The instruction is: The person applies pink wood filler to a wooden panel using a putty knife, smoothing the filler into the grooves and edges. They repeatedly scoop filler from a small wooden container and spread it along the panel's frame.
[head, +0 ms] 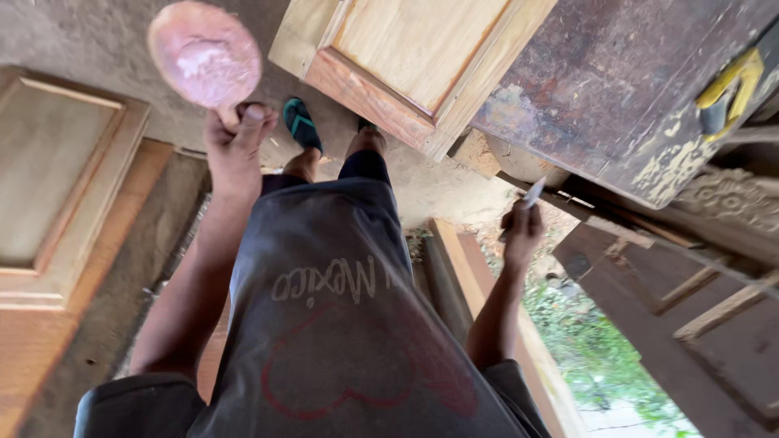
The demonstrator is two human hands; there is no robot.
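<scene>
We wear a loose grey short-sleeved cotton T-shirt (341, 324) with pale lettering and a red heart outline across the front, dark navy trousers (363, 165) below it, and a teal-strapped black rubber flip-flop (302, 123). Our forearms are bare.

The left hand (235, 142) is covering the lower end of the round pink disc (204, 53), so how it is gripping there is staying unclear. The right hand (522, 234) is hiding most of a thin pale tool (535, 191); only 1 blurred tip is showing, too small to identify. The grey shirt (341, 324) is concealing the legs, and only 1 sandal (302, 123) is showing fully. The panelled wooden door (414, 57) is running off the top edge. The yellow object (730, 89) is being cut by the right edge.
</scene>
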